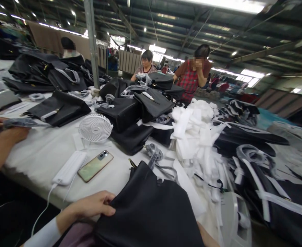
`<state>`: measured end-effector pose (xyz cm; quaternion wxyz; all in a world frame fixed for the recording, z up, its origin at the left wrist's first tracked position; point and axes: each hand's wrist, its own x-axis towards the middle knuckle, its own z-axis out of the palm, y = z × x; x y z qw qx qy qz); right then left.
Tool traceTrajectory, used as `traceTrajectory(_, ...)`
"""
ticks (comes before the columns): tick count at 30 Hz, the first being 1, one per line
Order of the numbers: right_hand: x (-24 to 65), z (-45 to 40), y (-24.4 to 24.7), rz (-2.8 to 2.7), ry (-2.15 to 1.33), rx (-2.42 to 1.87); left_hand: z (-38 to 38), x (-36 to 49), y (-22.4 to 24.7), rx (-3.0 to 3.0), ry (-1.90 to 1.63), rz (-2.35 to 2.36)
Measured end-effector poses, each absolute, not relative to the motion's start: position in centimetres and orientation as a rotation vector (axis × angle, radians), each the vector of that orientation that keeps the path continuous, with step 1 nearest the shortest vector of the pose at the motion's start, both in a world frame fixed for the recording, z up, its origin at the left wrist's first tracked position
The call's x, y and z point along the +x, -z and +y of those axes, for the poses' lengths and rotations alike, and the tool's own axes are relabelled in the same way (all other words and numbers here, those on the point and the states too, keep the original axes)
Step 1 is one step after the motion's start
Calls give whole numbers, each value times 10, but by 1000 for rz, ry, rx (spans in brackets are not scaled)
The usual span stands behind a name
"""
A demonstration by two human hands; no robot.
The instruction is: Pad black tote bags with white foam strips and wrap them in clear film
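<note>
A black leather-look handbag [153, 209] is right in front of me, its plastic-wrapped strap [154, 154] trailing over the table at its top. My left hand [95, 205] pinches the bag's left edge, with the thumb on the near face. At the bag's lower right edge, only a sliver of my right hand or wrist [207, 236] shows. The bag hides its fingers, so I cannot tell how they are placed. Beyond my left hand, a phone [95, 166] and a white power bank [69, 168] with a cable lie on the white-covered table [45, 147].
A small white fan [95, 128] stands behind the phone. Black bags [125, 113] are piled further back. White foam strips [192, 133] heap at the right, beside more bags [277, 192]. A co-worker's hands [14, 133] hold something plastic-wrapped at left. Other people stand across the table.
</note>
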<state>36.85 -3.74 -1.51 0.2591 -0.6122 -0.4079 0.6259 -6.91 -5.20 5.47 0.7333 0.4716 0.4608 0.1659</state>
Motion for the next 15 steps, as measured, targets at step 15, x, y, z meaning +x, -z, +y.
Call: traceTrajectory(15, 394, 27, -14, -1591, -918, -1890, -23, -105, -40, 1050, -373, 1202)
